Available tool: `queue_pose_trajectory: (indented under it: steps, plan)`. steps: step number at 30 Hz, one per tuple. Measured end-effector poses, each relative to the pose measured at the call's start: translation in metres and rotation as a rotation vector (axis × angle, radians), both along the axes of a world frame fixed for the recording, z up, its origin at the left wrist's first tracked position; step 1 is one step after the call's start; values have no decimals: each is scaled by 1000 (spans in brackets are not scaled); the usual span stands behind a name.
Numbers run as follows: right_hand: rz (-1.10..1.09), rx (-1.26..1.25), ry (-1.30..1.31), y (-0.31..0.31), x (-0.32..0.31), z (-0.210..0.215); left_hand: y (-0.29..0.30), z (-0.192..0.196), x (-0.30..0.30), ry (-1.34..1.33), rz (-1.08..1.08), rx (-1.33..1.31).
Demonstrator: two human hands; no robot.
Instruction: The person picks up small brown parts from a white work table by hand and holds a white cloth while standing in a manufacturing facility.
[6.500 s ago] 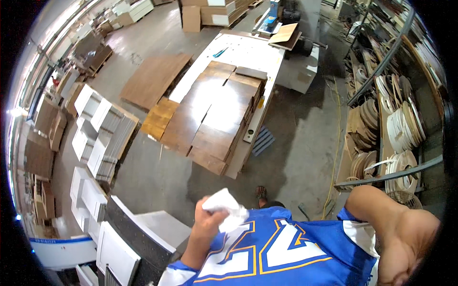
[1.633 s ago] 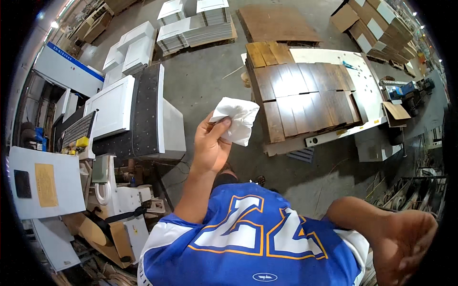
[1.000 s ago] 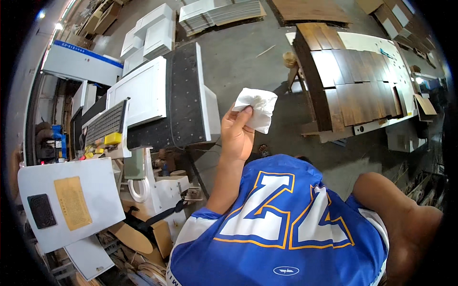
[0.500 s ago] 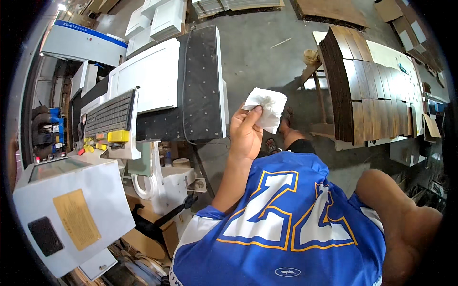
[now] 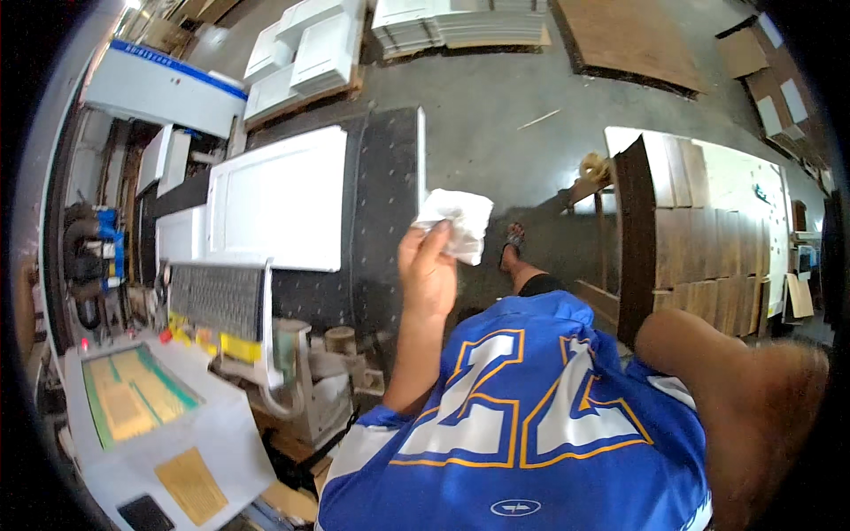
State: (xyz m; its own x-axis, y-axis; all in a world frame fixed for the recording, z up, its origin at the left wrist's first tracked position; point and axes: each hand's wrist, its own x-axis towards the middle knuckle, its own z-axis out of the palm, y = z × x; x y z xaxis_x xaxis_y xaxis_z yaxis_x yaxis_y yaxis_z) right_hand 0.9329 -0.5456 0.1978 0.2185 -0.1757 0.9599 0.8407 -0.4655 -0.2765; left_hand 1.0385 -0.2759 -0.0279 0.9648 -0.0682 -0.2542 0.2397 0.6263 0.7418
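White folded sheet (image 5: 462, 226) is held up in the air by the left hand (image 5: 428, 276), at one o'clock from the palm, and is seen against the edge of the black bed (image 5: 387, 230) and the grey floor (image 5: 482, 115). A closed pinch is made on its lower left corner: the thumb (image 5: 435, 237) is pressed on the near face, while the rest of the sheet stands out creased and unsupported. The right hand (image 5: 788, 385), at four o'clock, is blurred near the dark rim, so how far it is closed, and whether anything is held in it, cannot be told.

The step in hand is judged to be plain holding, since no panel or board is touched by the sheet. At ten o'clock from the left hand a white panel (image 5: 279, 199) is laid on the bed; at nine, a keyboard (image 5: 217, 299) is mounted; at eight, a control cabinet (image 5: 221, 411) is placed. At three o'clock brown boards (image 5: 699, 243) are stacked on a white-topped table (image 5: 735, 181).

For any next move, it is judged, firm pressure would be needed at the corner to keep the folds together, and a spreading of the fingers only if the sheet were to be released.
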Motion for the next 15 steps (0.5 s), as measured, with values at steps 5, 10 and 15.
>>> queue_pose_trajectory:
  steps: [5,10,15]
  plan:
    - [102,315,467,-19,118,-89,-22,14,64,-154,3,85]
    - [292,41,1147,-11,192,-157,-69,16,102,-286,-204,499]
    - [336,218,1279,-22,221,-186,-106,14,148,-411,-368,626]
